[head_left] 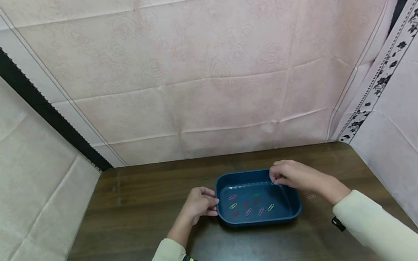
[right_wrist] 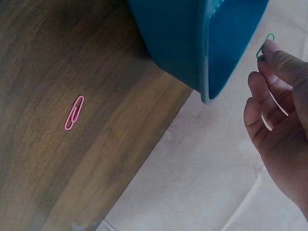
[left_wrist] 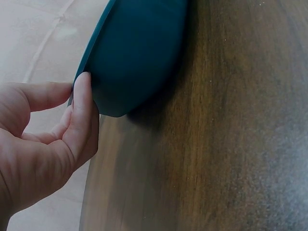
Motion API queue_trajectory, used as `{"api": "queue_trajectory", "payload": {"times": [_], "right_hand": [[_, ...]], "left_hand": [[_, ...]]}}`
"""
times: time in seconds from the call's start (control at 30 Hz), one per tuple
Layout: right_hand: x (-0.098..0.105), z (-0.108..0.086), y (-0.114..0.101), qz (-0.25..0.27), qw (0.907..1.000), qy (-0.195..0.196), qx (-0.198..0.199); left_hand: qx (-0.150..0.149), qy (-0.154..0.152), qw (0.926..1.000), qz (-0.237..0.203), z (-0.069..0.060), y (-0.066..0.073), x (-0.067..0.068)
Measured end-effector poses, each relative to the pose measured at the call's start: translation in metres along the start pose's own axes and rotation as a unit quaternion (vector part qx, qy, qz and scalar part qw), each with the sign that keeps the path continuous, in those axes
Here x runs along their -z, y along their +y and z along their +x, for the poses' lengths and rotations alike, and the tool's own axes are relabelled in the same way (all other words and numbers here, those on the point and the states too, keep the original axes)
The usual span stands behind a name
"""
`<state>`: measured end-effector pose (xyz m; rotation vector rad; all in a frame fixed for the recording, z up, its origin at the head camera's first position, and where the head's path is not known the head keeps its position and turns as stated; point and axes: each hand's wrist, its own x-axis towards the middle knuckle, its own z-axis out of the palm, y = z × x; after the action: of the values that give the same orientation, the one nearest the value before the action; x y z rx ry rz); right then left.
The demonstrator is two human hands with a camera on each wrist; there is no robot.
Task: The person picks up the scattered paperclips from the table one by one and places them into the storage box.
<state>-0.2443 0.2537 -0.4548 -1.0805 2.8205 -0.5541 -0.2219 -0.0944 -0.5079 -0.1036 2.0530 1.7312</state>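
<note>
A dark blue rectangular tray (head_left: 262, 222) stands on the table. Its left rim is pinched between the thumb and fingers of my left hand (head_left: 200, 202), as the left wrist view shows with the tray's outer wall (left_wrist: 139, 48). Above the tray's right end, my right hand (head_left: 296, 175) pinches a small green paper clip (right_wrist: 271, 36) between thumb and fingertip. Several paper clips lie spread over the tray floor, among them a yellow one (head_left: 233, 206), a blue one (head_left: 245, 196) and a pink one (head_left: 261, 211).
On the brown wooden table (head_left: 135, 233), to the right of the tray, lies a pink paper clip (right_wrist: 74, 113), below my right forearm. Pale patterned cloth (head_left: 197, 59) hangs behind the table's far edge and along both sides.
</note>
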Motion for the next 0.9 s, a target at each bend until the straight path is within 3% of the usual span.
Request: {"api": "queue_trajectory", "payload": {"times": [0.43, 0.9], "right_hand": [[-0.013, 0.019, -0.010, -0.019, 0.9964, -0.081, 0.015], [-0.026, 0.032, -0.011, -0.064, 0.9834, -0.166, 0.034]], "left_hand": [[0.000, 0.001, 1.0000, -0.005, 0.000, 0.000, 0.000], [0.003, 0.005, 1.0000, -0.003, 0.003, -0.001, 0.000]]}}
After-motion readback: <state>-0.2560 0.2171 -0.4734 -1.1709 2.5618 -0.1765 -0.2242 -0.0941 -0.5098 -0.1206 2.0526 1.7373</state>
